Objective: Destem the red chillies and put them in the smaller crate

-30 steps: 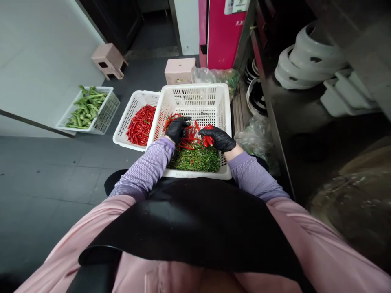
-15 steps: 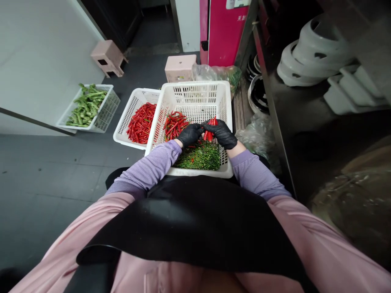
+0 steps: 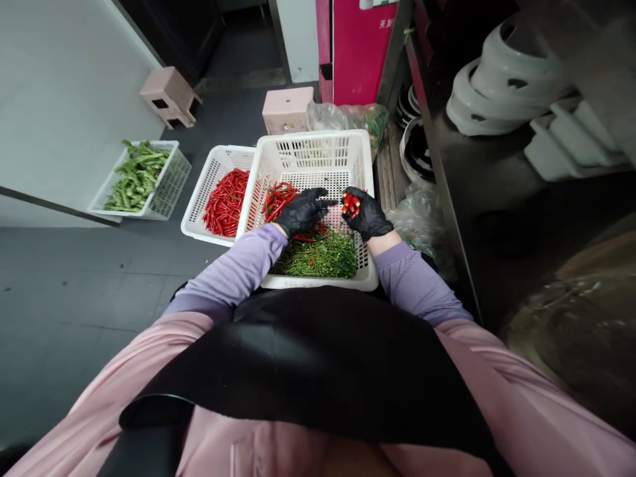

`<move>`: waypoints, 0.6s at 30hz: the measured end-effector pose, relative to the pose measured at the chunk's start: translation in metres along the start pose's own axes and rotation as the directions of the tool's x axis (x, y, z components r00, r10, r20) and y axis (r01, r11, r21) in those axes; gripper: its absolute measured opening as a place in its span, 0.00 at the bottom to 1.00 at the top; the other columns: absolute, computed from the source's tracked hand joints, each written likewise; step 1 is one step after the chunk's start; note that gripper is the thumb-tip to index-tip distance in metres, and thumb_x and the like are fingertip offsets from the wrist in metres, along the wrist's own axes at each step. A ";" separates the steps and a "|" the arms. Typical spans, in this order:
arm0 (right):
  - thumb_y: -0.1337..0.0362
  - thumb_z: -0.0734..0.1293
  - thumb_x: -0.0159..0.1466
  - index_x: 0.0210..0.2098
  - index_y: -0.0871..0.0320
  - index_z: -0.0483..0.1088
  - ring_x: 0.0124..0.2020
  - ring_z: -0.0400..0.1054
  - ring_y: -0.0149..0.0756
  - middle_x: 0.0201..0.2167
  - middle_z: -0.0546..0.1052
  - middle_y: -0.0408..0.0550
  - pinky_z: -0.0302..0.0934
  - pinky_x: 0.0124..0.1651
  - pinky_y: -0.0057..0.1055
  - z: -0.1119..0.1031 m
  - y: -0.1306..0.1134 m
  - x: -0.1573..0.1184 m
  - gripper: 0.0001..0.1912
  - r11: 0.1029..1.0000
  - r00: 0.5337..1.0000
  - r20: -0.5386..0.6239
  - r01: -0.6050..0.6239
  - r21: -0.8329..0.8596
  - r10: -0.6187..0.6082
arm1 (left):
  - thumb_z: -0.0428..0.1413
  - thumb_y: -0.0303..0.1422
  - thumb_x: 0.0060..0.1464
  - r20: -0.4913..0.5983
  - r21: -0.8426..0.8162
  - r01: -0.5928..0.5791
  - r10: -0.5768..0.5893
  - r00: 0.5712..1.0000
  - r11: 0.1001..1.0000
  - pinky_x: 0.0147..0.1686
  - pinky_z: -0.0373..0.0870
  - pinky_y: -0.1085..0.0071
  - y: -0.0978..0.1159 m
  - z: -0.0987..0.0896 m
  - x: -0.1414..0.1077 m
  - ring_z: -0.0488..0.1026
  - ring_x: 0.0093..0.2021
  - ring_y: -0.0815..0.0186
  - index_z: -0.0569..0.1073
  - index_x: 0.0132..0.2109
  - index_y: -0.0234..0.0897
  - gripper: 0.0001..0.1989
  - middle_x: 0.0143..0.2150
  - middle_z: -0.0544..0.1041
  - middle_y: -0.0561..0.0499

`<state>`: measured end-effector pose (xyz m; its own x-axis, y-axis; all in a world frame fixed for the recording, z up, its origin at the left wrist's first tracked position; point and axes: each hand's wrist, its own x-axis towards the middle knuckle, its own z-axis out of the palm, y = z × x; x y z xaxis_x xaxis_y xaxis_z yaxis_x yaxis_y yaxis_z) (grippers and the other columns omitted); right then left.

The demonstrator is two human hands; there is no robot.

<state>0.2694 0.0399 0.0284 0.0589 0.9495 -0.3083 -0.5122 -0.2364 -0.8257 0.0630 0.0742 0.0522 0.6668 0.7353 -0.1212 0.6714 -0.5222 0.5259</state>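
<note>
My right hand [image 3: 368,215], in a black glove, is closed around a bunch of red chilies [image 3: 351,205], their cut-looking ends facing my other hand. My left hand [image 3: 303,211], also gloved in black, has its fingers stretched toward the bunch with a small gap between; nothing can be made out in it. Both are over a large white basket [image 3: 318,282]. Inside it, loose red chilies [image 3: 278,200] lie at the left and a heap of green stems [image 3: 320,256] lies at the near side.
A second white basket [image 3: 191,222] of red chilies adjoins on the left. Farther left, another basket [image 3: 173,179] holds green vegetables. Two pink stools [image 3: 288,109] stand beyond, with plastic bags near the right one. A metal shelf [image 3: 454,218] edges the right side.
My left hand has drawn away from the bunch and its fingers have opened. My right hand has turned, so the chilies' ends now face inward. The view has shifted slightly.
</note>
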 end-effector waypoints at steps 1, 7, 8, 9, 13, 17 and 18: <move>0.55 0.82 0.61 0.28 0.49 0.66 0.32 0.76 0.39 0.21 0.74 0.40 0.72 0.34 0.33 -0.002 -0.001 0.003 0.22 1.000 0.999 -0.032 -0.002 0.026 0.003 | 0.60 0.34 0.70 0.042 0.133 0.012 -0.018 0.999 0.991 0.65 0.72 0.57 -0.007 0.002 0.004 0.79 0.62 0.52 0.85 0.63 0.38 0.19 0.60 0.85 0.38; 0.52 0.82 0.63 0.29 0.49 0.67 0.30 0.77 0.39 0.21 0.76 0.41 0.74 0.31 0.33 -0.010 0.007 0.020 0.21 0.994 0.995 -0.100 0.013 0.113 -0.002 | 0.60 0.25 0.61 0.283 0.511 0.001 -0.169 0.944 0.860 0.66 0.70 0.45 -0.015 0.041 0.031 0.77 0.67 0.35 0.86 0.59 0.24 0.21 0.62 0.83 0.23; 0.51 0.81 0.63 0.29 0.49 0.67 0.30 0.77 0.38 0.21 0.76 0.40 0.74 0.31 0.33 -0.011 0.009 0.022 0.21 0.993 0.995 -0.098 0.015 0.120 -0.003 | 0.60 0.24 0.60 0.286 0.524 0.008 -0.184 0.940 0.852 0.65 0.70 0.44 -0.013 0.047 0.035 0.78 0.66 0.34 0.86 0.59 0.22 0.21 0.61 0.83 0.22; 0.51 0.81 0.64 0.29 0.49 0.67 0.29 0.76 0.38 0.21 0.76 0.40 0.74 0.31 0.32 -0.010 0.011 0.023 0.21 0.992 0.995 -0.097 0.015 0.126 -0.003 | 0.60 0.24 0.60 0.295 0.526 -0.003 -0.179 0.939 0.851 0.64 0.70 0.43 -0.011 0.052 0.039 0.79 0.65 0.34 0.86 0.58 0.21 0.21 0.60 0.84 0.20; 0.54 0.80 0.65 0.30 0.50 0.67 0.28 0.75 0.36 0.23 0.77 0.40 0.71 0.29 0.31 -0.005 0.010 0.021 0.19 0.987 0.991 -0.131 -0.019 0.159 0.040 | 0.59 0.24 0.61 0.382 0.489 -0.127 -0.081 0.921 0.863 0.60 0.73 0.47 -0.010 0.058 0.047 0.81 0.63 0.35 0.86 0.59 0.22 0.22 0.61 0.84 0.20; 0.55 0.78 0.67 0.30 0.50 0.68 0.26 0.73 0.35 0.22 0.75 0.41 0.70 0.28 0.31 -0.004 0.004 0.014 0.17 0.988 0.987 -0.152 -0.038 0.149 0.061 | 0.57 0.26 0.65 0.404 0.510 -0.099 -0.137 0.904 0.855 0.56 0.76 0.52 -0.015 0.058 0.043 0.85 0.59 0.40 0.84 0.62 0.24 0.22 0.60 0.85 0.23; 0.54 0.78 0.67 0.30 0.50 0.68 0.27 0.73 0.36 0.21 0.75 0.41 0.70 0.28 0.31 -0.005 0.003 0.013 0.17 0.993 0.991 -0.126 -0.028 0.114 0.042 | 0.57 0.27 0.65 0.400 0.512 -0.081 -0.154 0.903 0.855 0.55 0.76 0.54 -0.017 0.057 0.041 0.85 0.58 0.42 0.85 0.61 0.26 0.21 0.60 0.85 0.25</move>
<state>0.2727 0.0506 0.0200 0.1449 0.9051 -0.3998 -0.6076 -0.2375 -0.7579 0.0976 0.0886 -0.0103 0.6288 0.5715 -0.5273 0.6855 -0.7275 0.0289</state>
